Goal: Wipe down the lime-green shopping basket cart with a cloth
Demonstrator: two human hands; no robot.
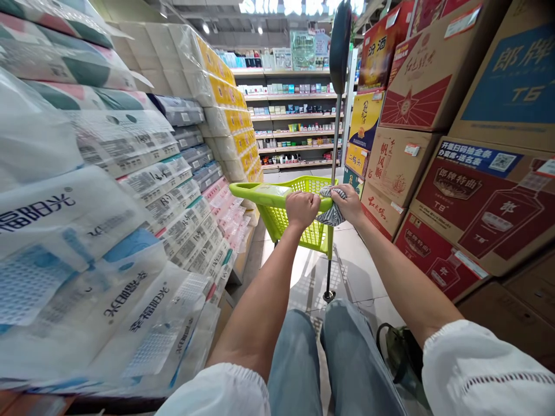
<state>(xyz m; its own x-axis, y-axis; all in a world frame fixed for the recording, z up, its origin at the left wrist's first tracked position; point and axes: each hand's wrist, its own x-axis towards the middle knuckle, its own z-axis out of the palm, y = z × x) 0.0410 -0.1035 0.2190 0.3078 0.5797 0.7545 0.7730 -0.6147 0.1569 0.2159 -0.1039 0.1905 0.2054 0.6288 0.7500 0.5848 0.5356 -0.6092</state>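
A lime-green shopping cart (277, 216) with perforated sides stands in front of me. My left hand (302, 209) is closed round its green handle (271, 194). My right hand (349, 203) is closed on a grey-and-white striped cloth (333, 209) at the handle's right end. Whether the fingers also grip the handle under the cloth is hidden. A thin metal pole (336, 138) with a dark rounded head (340, 46) rises just behind the right hand. One small wheel (329, 296) shows low on the near side of the cart.
Plastic-wrapped tissue packs (173, 202) are piled along the left, with yellow-sided packs (225, 110) farther on. Printed cardboard cartons (416, 92) stack up on the right. Shelves of small boxes and bottles (295, 110) stand ahead. A dark green bag (401, 349) lies by my right leg.
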